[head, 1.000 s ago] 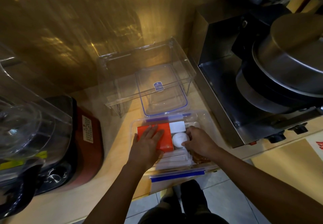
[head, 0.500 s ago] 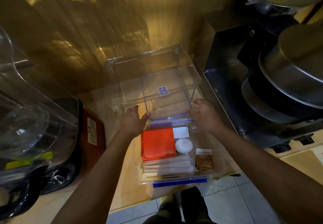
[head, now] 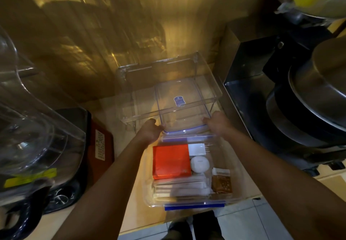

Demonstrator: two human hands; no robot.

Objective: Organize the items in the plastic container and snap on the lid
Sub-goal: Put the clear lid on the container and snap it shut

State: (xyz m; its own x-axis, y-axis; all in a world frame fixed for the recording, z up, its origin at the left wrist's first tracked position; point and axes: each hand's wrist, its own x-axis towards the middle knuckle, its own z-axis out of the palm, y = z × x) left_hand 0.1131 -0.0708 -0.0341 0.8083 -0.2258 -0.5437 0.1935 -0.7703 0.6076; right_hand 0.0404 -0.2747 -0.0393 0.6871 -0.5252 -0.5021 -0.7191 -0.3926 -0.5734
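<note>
A clear plastic container (head: 237,194) with blue clips sits at the counter's front edge. Inside lie an orange box (head: 171,161), a white packet (head: 197,149), a white round case (head: 200,164), a brown sachet (head: 221,182) and a stack of white wrapped sticks (head: 179,186). The clear lid (head: 182,114) with a blue seal and blue label lies just behind the container, under a clear acrylic stand. My left hand (head: 149,132) grips the lid's near left corner. My right hand (head: 218,125) grips its near right corner.
The clear acrylic stand (head: 168,86) arches over the lid against the wall. A blender with a clear jug (head: 35,142) and a red appliance (head: 102,146) stand at the left. A steel unit with stacked pots (head: 309,99) is at the right. Floor tiles show below the counter edge.
Both hands left the items in the container and reached forward to the lid's near corners. My view has shifted slightly closer since half a second ago.
</note>
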